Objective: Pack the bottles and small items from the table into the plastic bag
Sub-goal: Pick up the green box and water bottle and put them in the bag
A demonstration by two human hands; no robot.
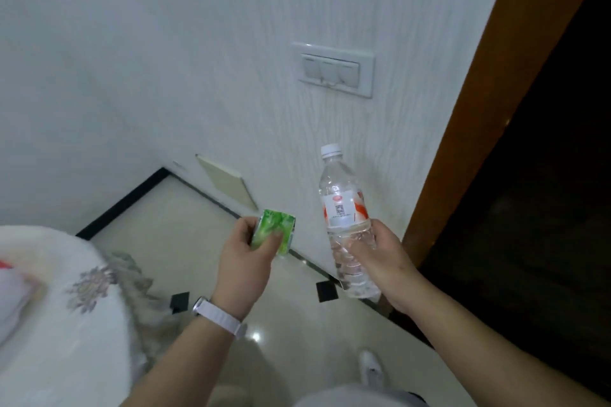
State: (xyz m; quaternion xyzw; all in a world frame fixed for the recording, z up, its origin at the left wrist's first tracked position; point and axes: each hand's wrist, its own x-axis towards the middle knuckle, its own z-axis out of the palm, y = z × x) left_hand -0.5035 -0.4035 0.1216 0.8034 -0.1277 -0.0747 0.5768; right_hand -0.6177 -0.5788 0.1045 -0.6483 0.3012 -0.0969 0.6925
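Got the water bottle (347,225) in my right hand (383,261), fingers wrapped round its lower half, cap tilted up toward the wall. My left hand (244,264) pinches a small green packet (274,235), both held over the floor, right of the table's (66,307) floral-cloth edge.

Soft, even indoor light with a cool cast falls on the white textured wall (165,43). A small bright glare spot sits on the glossy cream tiled floor (297,324), near the bottom. The dark doorway (545,208) at right is almost black. The floral cloth-covered worktop (66,307), near left, is smeared with blur. Straight edges bow from wide-angle distortion.
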